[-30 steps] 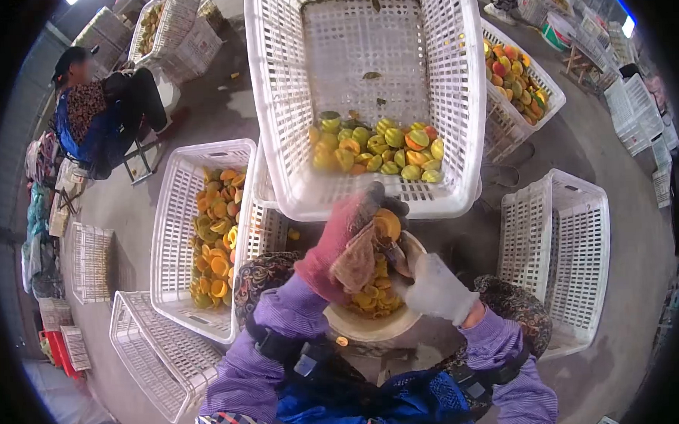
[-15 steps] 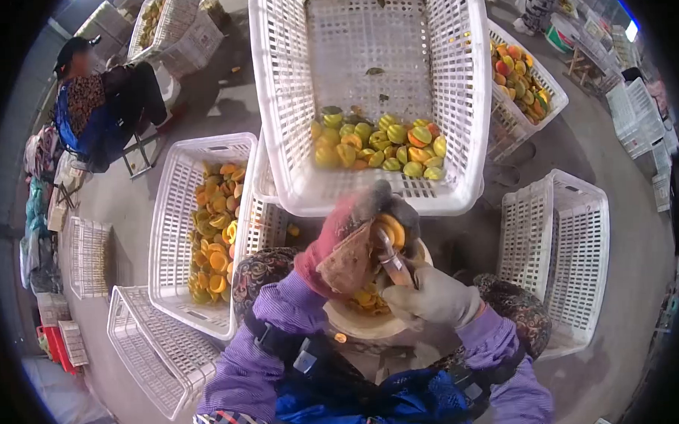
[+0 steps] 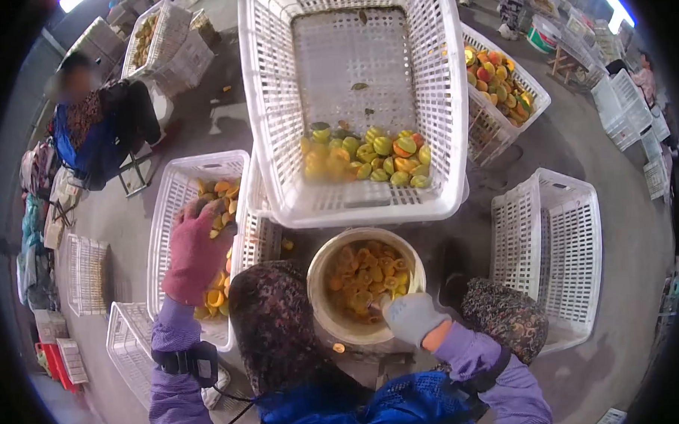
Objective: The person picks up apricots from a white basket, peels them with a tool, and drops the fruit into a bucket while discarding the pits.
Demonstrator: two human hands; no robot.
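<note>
My left hand (image 3: 193, 251), in a red glove with dark fingertips, is over the left white crate (image 3: 167, 195) of orange fruit halves (image 3: 215, 299). Fruit shows beside its fingers; whether they hold a piece I cannot make out. At the right rim of a round bucket (image 3: 322, 317), my right hand (image 3: 414, 318) in a pale glove is closed round a small tool (image 3: 378, 305), whose end points into the bucket. Orange pieces (image 3: 364, 275) lie inside the bucket. Green and yellow fruits (image 3: 382, 154) lie at the near end of the large crate (image 3: 354, 215).
Two nested crates (image 3: 569, 264) stand at the right. Behind them is a crate of cut fruit (image 3: 503, 87). A seated person (image 3: 90, 138) is at the upper left, with stacked crates (image 3: 173, 57) nearby. Another crate (image 3: 127, 331) lies at the lower left.
My hands were together over the bucket at a cut orange fruit. My left hand has moved left over the crate; my right hand has dropped slightly with the tool, and the bucket is uncovered.
</note>
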